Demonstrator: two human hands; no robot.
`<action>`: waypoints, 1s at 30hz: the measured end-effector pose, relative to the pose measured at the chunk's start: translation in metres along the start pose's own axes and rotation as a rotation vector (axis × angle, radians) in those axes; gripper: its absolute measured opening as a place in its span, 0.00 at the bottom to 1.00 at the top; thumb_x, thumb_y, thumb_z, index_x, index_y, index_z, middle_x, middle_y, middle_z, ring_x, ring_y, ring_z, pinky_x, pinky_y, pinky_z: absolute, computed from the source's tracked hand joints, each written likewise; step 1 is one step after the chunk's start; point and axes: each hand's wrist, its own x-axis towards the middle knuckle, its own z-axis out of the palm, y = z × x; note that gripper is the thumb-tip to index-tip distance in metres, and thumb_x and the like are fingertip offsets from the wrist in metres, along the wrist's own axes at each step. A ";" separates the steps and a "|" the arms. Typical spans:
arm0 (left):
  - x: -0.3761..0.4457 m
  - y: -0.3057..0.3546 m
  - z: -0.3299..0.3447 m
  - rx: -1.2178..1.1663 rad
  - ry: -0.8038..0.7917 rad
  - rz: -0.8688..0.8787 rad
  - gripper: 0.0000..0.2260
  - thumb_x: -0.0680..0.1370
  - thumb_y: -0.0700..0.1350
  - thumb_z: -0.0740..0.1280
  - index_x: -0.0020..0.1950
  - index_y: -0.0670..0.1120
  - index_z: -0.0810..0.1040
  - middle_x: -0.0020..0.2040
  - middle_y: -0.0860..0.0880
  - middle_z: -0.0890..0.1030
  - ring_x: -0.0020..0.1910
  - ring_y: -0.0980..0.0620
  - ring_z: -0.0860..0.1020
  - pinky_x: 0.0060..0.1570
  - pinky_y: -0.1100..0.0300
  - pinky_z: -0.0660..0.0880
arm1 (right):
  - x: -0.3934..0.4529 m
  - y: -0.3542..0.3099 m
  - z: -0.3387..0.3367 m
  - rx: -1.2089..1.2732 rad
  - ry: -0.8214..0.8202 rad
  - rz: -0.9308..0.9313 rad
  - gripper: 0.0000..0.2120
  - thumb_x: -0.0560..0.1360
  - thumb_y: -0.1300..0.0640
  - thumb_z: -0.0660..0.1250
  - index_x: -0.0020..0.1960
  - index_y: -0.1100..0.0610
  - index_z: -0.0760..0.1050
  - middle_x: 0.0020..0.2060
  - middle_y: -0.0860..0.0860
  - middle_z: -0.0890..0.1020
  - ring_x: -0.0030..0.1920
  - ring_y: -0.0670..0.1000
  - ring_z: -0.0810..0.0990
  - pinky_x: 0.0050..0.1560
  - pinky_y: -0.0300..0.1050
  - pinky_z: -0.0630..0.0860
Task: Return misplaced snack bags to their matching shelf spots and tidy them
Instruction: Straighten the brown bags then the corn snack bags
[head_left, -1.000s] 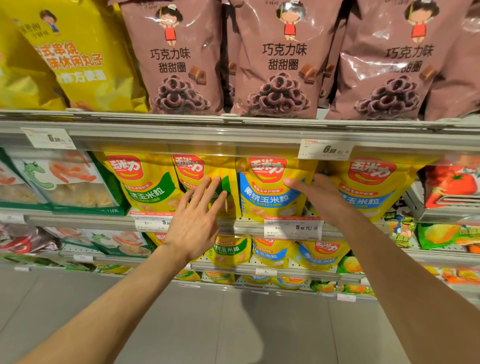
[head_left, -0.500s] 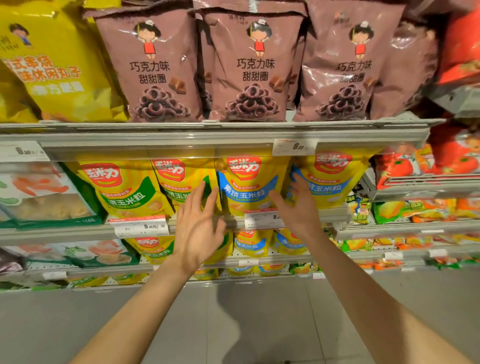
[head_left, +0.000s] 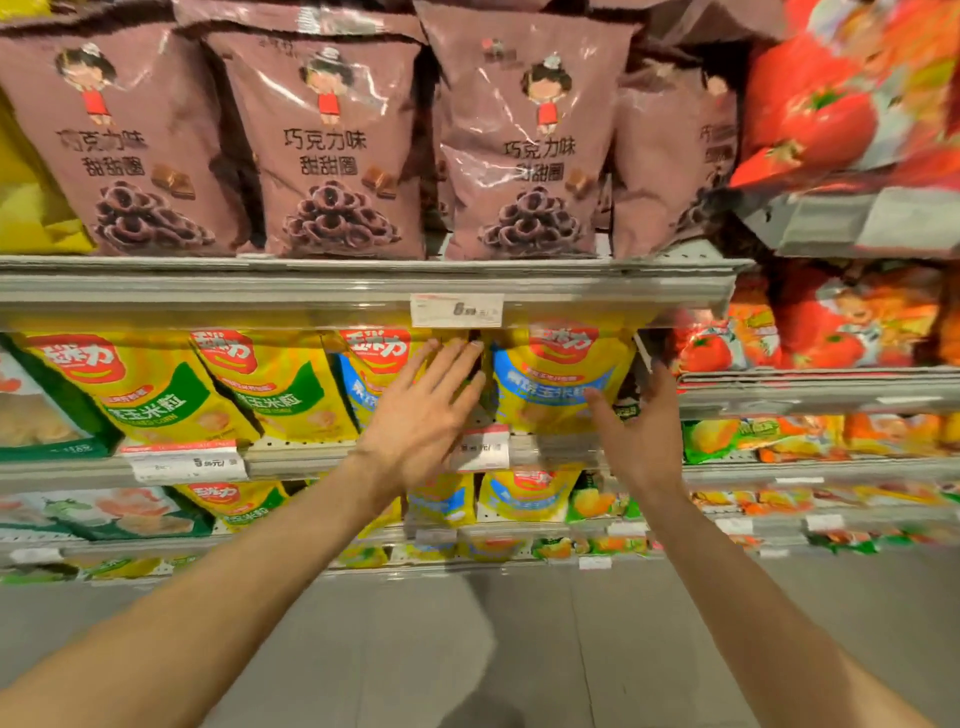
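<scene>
Hands have shifted rightward along corn-snack shelf w/ blue-band bag (head_left: 558, 379) as landmark: left hand (head_left: 423, 415) flat-fingered just left, right hand (head_left: 641, 421) cupping its right edge; straightening continues.

Mauve ring-snack bags (head_left: 332, 150) above yellow corn bags (head_left: 558, 384) banded blue.

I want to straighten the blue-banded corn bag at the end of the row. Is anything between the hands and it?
Nothing visible. The right hand is at the blue-banded corn bag's right edge, thumb on its front; the left hand lies open before the neighbouring bag, beside it.
</scene>
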 end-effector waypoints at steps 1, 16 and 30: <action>0.003 -0.002 0.001 0.038 -0.016 0.003 0.30 0.69 0.51 0.66 0.69 0.41 0.78 0.75 0.36 0.71 0.73 0.35 0.72 0.75 0.41 0.57 | 0.007 0.003 -0.003 0.012 -0.035 -0.018 0.37 0.73 0.47 0.76 0.76 0.51 0.63 0.71 0.48 0.75 0.69 0.46 0.74 0.71 0.50 0.72; -0.002 0.001 -0.004 0.026 -0.119 -0.070 0.31 0.73 0.50 0.66 0.76 0.43 0.70 0.82 0.39 0.57 0.80 0.38 0.60 0.76 0.42 0.60 | 0.077 -0.011 -0.013 0.278 -0.448 0.159 0.18 0.73 0.59 0.77 0.61 0.60 0.79 0.47 0.49 0.84 0.44 0.44 0.85 0.27 0.35 0.78; -0.016 0.006 0.005 -0.137 -0.097 -0.187 0.34 0.76 0.51 0.67 0.80 0.45 0.64 0.83 0.40 0.53 0.83 0.41 0.51 0.78 0.44 0.57 | 0.079 -0.014 -0.002 0.192 -0.601 0.134 0.17 0.74 0.55 0.76 0.61 0.53 0.78 0.51 0.44 0.85 0.51 0.43 0.84 0.37 0.31 0.78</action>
